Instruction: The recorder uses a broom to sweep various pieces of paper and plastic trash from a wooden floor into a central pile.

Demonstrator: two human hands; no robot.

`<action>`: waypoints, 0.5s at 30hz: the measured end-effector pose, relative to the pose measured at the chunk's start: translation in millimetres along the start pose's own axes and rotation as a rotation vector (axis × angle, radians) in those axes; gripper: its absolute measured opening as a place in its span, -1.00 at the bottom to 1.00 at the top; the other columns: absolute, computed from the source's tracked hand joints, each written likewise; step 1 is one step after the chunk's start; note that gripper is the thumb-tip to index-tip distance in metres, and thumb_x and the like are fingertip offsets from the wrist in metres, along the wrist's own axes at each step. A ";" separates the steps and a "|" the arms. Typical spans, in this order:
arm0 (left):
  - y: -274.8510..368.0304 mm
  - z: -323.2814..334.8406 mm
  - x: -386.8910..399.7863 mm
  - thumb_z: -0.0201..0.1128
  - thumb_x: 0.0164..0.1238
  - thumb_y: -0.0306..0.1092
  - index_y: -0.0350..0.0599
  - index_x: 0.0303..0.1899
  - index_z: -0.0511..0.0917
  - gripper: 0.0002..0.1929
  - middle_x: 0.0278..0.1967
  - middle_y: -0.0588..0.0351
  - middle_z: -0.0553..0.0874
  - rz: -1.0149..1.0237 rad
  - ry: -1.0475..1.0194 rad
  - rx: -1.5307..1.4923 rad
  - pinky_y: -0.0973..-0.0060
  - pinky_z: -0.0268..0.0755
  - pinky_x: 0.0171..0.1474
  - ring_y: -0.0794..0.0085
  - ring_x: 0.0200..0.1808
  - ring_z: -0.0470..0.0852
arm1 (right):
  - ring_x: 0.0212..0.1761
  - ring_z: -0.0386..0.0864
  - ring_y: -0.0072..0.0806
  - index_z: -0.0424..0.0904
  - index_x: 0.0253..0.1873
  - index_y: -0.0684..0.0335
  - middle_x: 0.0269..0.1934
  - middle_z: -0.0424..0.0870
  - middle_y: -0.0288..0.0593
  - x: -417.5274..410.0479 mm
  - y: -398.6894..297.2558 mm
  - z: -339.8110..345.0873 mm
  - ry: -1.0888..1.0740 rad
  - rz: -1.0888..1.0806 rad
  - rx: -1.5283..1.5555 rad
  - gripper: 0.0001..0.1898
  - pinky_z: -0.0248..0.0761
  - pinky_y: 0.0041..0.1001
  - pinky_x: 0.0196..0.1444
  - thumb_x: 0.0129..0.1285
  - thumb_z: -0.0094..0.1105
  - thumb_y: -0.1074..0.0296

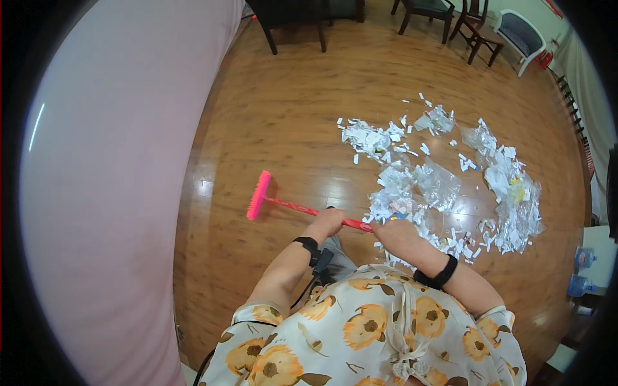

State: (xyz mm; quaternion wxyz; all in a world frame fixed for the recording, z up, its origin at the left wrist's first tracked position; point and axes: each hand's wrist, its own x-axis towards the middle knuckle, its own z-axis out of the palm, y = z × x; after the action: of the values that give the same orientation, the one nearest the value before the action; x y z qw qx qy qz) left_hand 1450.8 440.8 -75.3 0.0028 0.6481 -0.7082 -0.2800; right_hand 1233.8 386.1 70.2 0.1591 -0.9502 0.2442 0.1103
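Observation:
Both of my hands grip the red handle [292, 206] of a floor brush. My left hand [329, 223] closes around it partway along, and my right hand [397, 235] holds it near the end on the right. The pink bristle head [259, 195] is at the far left of the handle, over the wooden floor; whether it touches the boards I cannot tell. Close to my right hand lies a heap of paper scraps and clear plastic [398, 181]. A crumpled clear plastic sheet [438, 185] rests on that heap's right side.
More litter [514, 198] curves along the right, with smaller piles of paper scraps [367, 137] and mixed litter [437, 119] farther off. A pale pink curtain [111, 193] hangs along the left. Dark chairs [427, 14] and a white-framed seat [521, 36] stand at the back. Blue water bottles [582, 284] are at right.

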 end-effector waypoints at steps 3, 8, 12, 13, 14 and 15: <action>-48.2 -30.8 -5.5 0.20 0.12 -0.33 -0.09 -0.32 0.60 -0.88 -0.30 -0.07 0.68 -0.087 0.015 -0.090 0.17 0.49 -0.14 0.07 -0.17 0.65 | -0.46 0.67 -0.21 0.53 -0.10 0.29 -0.51 0.64 -0.04 67.0 -12.8 -3.9 -0.072 -0.073 -0.016 -0.79 0.49 -0.31 -0.52 0.19 -0.02 0.43; -126.5 -55.9 4.2 0.13 0.18 -0.35 -0.08 -0.29 0.60 -0.88 -0.29 -0.08 0.68 -0.088 0.031 -0.113 0.16 0.47 -0.15 0.00 -0.19 0.63 | -0.47 0.66 -0.23 0.51 -0.17 0.34 -0.50 0.64 -0.06 153.7 -34.5 -25.3 -0.013 -0.121 -0.041 -0.83 0.49 -0.33 -0.52 0.21 -0.02 0.41; -151.0 -72.0 34.7 0.13 0.18 -0.35 -0.09 -0.30 0.60 -0.87 -0.31 -0.11 0.68 -0.007 0.031 -0.185 0.16 0.47 -0.15 0.00 -0.20 0.63 | -0.47 0.66 -0.24 0.50 -0.23 0.28 -0.52 0.63 -0.08 186.4 -26.8 -34.1 0.009 -0.017 -0.010 -0.85 0.49 -0.33 -0.52 0.22 0.00 0.36; -146.0 -79.4 44.4 0.13 0.17 -0.35 -0.10 -0.30 0.61 -0.86 -0.30 -0.12 0.68 0.053 0.014 -0.208 0.16 0.48 -0.15 0.01 -0.21 0.63 | -0.47 0.66 -0.24 0.50 -0.23 0.28 -0.52 0.63 -0.08 186.0 -20.5 -39.3 -0.002 0.015 -0.001 -0.85 0.49 -0.33 -0.52 0.22 0.00 0.36; -146.5 -75.8 48.1 0.13 0.17 -0.35 -0.10 -0.30 0.61 -0.86 -0.30 -0.12 0.68 0.063 0.001 -0.211 0.16 0.48 -0.15 0.01 -0.21 0.63 | -0.49 0.65 -0.24 0.49 -0.23 0.25 -0.53 0.62 -0.09 183.3 -18.3 -52.8 0.023 0.052 0.085 -0.88 0.48 -0.33 -0.52 0.20 0.00 0.39; -147.0 -68.3 61.0 0.14 0.15 -0.35 -0.11 -0.33 0.61 -0.88 -0.32 -0.11 0.68 0.111 -0.026 -0.177 0.16 0.48 -0.15 0.01 -0.20 0.64 | -0.50 0.64 -0.24 0.47 -0.23 0.22 -0.55 0.60 -0.09 181.7 -10.7 -61.7 0.054 0.093 0.165 -0.90 0.46 -0.33 -0.53 0.17 0.00 0.42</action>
State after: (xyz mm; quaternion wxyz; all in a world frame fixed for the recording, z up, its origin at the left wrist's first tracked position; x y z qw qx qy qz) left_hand 1600.9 357.5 -98.5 0.0662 0.6014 -0.7154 -0.3494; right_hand 1402.9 295.0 77.8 0.2250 -0.9241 0.3006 0.0714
